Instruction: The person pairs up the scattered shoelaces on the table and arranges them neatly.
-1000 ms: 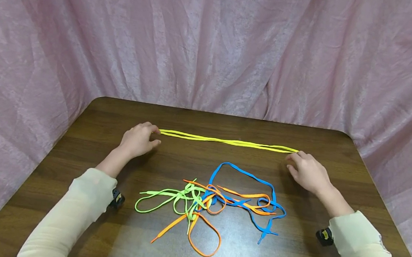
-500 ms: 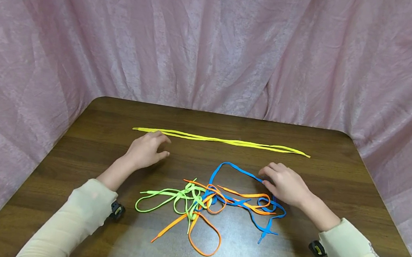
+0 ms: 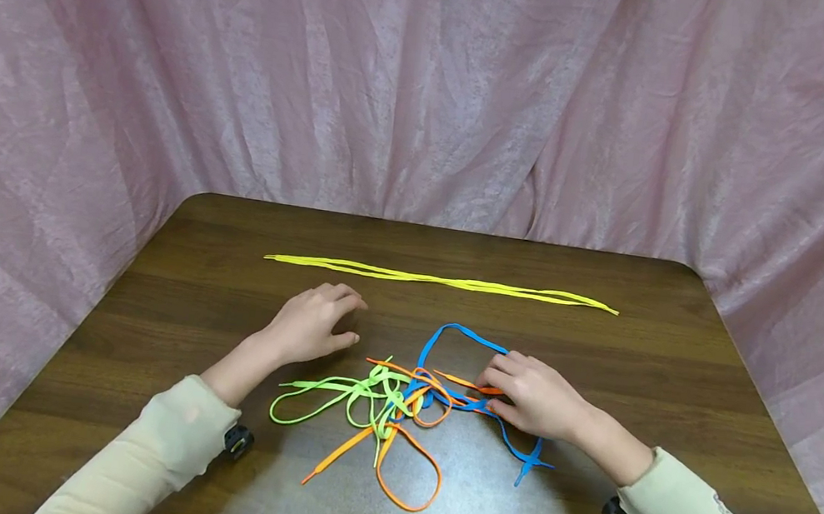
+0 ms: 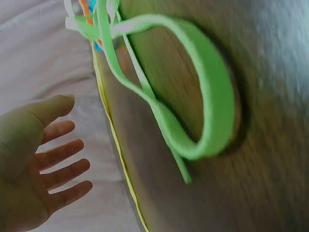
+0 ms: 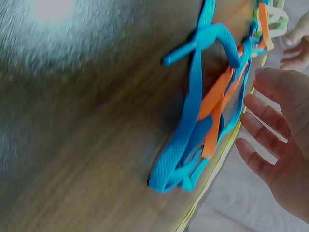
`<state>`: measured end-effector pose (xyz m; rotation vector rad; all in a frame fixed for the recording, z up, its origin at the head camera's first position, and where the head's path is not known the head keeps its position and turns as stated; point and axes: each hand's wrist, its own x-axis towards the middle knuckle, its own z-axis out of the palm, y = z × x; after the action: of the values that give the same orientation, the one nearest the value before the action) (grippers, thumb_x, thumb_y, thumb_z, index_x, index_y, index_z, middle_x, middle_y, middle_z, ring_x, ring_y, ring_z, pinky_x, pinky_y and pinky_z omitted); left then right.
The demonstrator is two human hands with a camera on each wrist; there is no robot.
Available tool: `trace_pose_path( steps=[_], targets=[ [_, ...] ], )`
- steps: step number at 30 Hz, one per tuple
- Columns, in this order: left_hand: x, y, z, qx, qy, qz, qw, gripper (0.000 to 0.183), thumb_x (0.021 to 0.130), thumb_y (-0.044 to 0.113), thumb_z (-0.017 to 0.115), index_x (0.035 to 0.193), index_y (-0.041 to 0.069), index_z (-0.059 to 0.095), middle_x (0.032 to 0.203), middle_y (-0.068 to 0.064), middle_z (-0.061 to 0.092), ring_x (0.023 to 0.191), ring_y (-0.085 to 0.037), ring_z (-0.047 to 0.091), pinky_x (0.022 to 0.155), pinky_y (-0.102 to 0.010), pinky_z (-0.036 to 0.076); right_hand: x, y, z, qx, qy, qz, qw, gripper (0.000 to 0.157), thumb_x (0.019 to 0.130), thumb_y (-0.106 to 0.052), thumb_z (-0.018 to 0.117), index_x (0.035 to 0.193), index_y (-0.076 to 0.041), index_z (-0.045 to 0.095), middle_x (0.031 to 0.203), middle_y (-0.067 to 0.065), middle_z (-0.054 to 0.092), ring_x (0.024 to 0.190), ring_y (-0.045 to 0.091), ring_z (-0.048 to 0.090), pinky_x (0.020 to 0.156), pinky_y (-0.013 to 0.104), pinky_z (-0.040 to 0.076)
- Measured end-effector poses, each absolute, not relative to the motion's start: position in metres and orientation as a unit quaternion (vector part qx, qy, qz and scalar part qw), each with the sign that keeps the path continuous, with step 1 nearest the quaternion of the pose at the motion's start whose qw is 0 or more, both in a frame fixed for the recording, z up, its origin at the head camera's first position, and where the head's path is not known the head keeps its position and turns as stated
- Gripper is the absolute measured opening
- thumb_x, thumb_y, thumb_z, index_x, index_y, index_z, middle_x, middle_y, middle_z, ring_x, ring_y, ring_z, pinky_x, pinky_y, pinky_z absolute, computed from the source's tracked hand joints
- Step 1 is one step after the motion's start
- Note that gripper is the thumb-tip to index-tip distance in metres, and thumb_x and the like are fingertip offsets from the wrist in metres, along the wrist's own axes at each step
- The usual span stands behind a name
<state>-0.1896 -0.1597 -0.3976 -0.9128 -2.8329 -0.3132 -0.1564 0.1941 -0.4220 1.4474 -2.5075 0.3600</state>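
Observation:
Blue (image 3: 475,336), orange (image 3: 428,464) and light green (image 3: 319,421) shoelaces lie tangled in one heap mid-table. My right hand (image 3: 536,396) hovers over the right part of the heap, hiding some blue and orange loops; in the right wrist view its fingers are spread and hold nothing. Left of and behind the heap is my left hand (image 3: 310,326), fingers loosely bent with nothing in them. The left wrist view shows a big green loop (image 4: 212,82) beside that hand. Across the back of the table a yellow shoelace (image 3: 440,281) stretches almost straight, its strands side by side.
The brown wooden table (image 3: 197,222) has rounded far corners. A pink curtain (image 3: 429,91) hangs behind it and along both sides. Dark wrist cameras sit under both pale cuffs (image 3: 203,411). Light reflects off the near tabletop.
Both hands have left the ends of the yellow shoelace, which stays laid out. The right hand has moved left and nearer, over the tangle; the left has moved right and nearer.

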Motion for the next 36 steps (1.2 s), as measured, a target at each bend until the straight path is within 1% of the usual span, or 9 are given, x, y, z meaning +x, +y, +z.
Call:
trace_pose_path(
  steps=[3, 10, 18, 22, 25, 29, 34, 36],
  targets=[
    [-0.184, -0.154, -0.397, -0.315, -0.941, -0.099, 0.073, 0.044, 0.076, 0.033, 0.073, 0.115, 0.014, 0.061, 0.115, -0.004, 0.057, 0.103, -0.025, 0.056, 0.081, -0.041, 0.049, -0.153, 0.189, -0.424, 0.5, -0.851, 0.119, 0.105, 0.019, 0.074, -0.019, 0.074, 0.088, -0.02, 0.062, 0.085, -0.009, 0.055, 0.076, 0.008, 0.048, 0.066, 0.025, 0.043],
    [-0.174, -0.141, -0.394, -0.341, -0.934, -0.084, 0.065, 0.046, 0.077, 0.037, 0.07, 0.116, 0.016, 0.061, 0.117, -0.002, 0.056, 0.102, -0.022, 0.055, 0.083, -0.039, 0.047, -0.151, 0.182, -0.432, 0.517, -0.839, 0.113, 0.123, 0.019, 0.074, -0.018, 0.074, 0.084, -0.017, 0.059, 0.081, -0.008, 0.052, 0.075, 0.011, 0.049, 0.066, 0.026, 0.043],
    [-0.167, -0.13, -0.394, -0.375, -0.92, -0.087, 0.072, 0.042, 0.078, 0.035, 0.068, 0.114, 0.015, 0.061, 0.116, -0.003, 0.057, 0.103, -0.022, 0.055, 0.084, -0.038, 0.047, -0.149, 0.178, -0.433, 0.513, -0.844, 0.1, 0.122, 0.021, 0.072, -0.012, 0.072, 0.076, -0.018, 0.052, 0.073, -0.011, 0.042, 0.07, 0.009, 0.043, 0.064, 0.025, 0.041],
    [-0.163, -0.123, -0.394, -0.388, -0.915, -0.085, 0.07, 0.044, 0.078, 0.037, 0.069, 0.115, 0.016, 0.06, 0.117, -0.002, 0.056, 0.105, -0.021, 0.054, 0.086, -0.037, 0.045, -0.148, 0.177, -0.43, 0.512, -0.844, 0.102, 0.125, 0.021, 0.074, -0.012, 0.071, 0.076, -0.018, 0.05, 0.072, -0.012, 0.04, 0.069, 0.007, 0.042, 0.064, 0.024, 0.039],
    [-0.16, -0.116, -0.394, -0.397, -0.911, -0.088, 0.066, 0.045, 0.077, 0.039, 0.069, 0.115, 0.017, 0.06, 0.118, 0.0, 0.056, 0.106, -0.021, 0.053, 0.086, -0.036, 0.045, -0.149, 0.177, -0.424, 0.509, -0.842, 0.113, 0.139, 0.021, 0.075, -0.01, 0.069, 0.075, -0.018, 0.049, 0.071, -0.011, 0.039, 0.066, 0.007, 0.04, 0.061, 0.022, 0.037],
    [-0.157, -0.105, -0.394, -0.409, -0.906, -0.091, 0.062, 0.047, 0.077, 0.043, 0.069, 0.115, 0.017, 0.06, 0.118, 0.002, 0.056, 0.106, -0.019, 0.053, 0.086, -0.035, 0.045, -0.151, 0.176, -0.411, 0.501, -0.841, 0.115, 0.17, 0.018, 0.076, -0.009, 0.067, 0.076, -0.017, 0.05, 0.07, -0.011, 0.042, 0.063, 0.007, 0.04, 0.058, 0.022, 0.037],
    [-0.155, -0.092, -0.394, -0.424, -0.9, -0.087, 0.058, 0.05, 0.076, 0.046, 0.069, 0.116, 0.017, 0.06, 0.116, 0.003, 0.056, 0.104, -0.017, 0.053, 0.083, -0.034, 0.045, -0.153, 0.174, -0.395, 0.497, -0.837, 0.121, 0.194, 0.017, 0.075, -0.005, 0.068, 0.084, -0.016, 0.059, 0.078, -0.009, 0.055, 0.067, 0.009, 0.049, 0.062, 0.023, 0.042],
    [-0.154, -0.087, -0.393, -0.431, -0.897, -0.086, 0.058, 0.052, 0.076, 0.047, 0.069, 0.117, 0.017, 0.059, 0.115, 0.003, 0.056, 0.103, -0.016, 0.053, 0.083, -0.033, 0.045, -0.154, 0.174, -0.389, 0.499, -0.834, 0.124, 0.199, 0.017, 0.075, -0.004, 0.067, 0.086, -0.015, 0.061, 0.08, -0.008, 0.056, 0.068, 0.01, 0.049, 0.063, 0.024, 0.042]
  ],
)
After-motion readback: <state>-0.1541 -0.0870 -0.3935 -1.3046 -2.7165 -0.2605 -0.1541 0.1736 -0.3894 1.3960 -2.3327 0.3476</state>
